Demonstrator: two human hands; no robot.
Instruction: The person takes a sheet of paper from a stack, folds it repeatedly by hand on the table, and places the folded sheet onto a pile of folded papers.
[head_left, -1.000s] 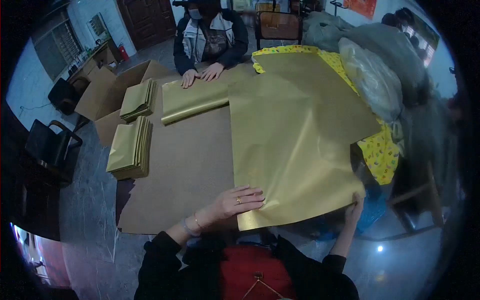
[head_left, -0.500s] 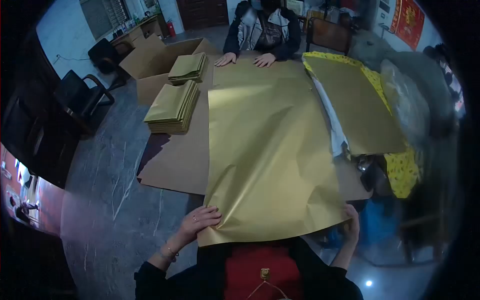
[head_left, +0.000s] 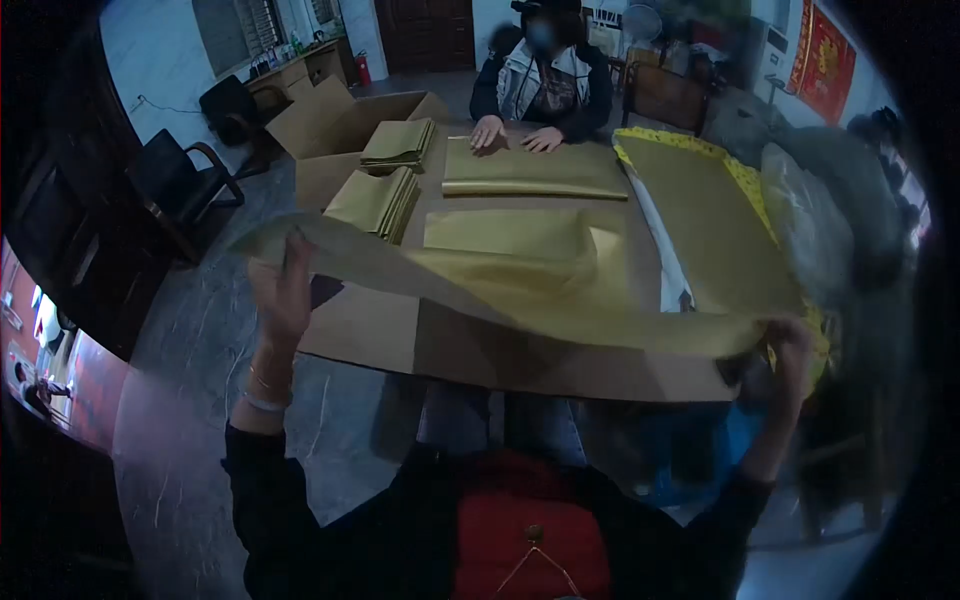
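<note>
A large gold sheet [head_left: 610, 328] hangs raised above the near side of the table, curved and slightly blurred. My left hand [head_left: 280, 292] pinches its left corner, which sticks out past the table's left edge. At the opposite corner, my right hand [head_left: 790, 350] grips the sheet; motion smears its fingers. Behind the raised edge, more gold paper [head_left: 500, 228] lies on the table. Farther back is a flat gold panel [head_left: 535, 170] with a fold along its near side. Another person's two hands [head_left: 515, 137] rest at the far edge of that panel.
Folded gold stacks [head_left: 398, 142] sit at the table's left, beside an open cardboard box [head_left: 335, 120]. A brown board on yellow patterned wrapping [head_left: 740, 165] occupies the right side, with clear plastic [head_left: 810, 215] beyond. Brown board [head_left: 560, 368] covers the table's near edge. A black chair [head_left: 180, 180] stands left.
Both my hands have risen and moved outward and away from me, lifting the sheet's near edge off the table front. Near the other person, a folded gold panel now shows.
</note>
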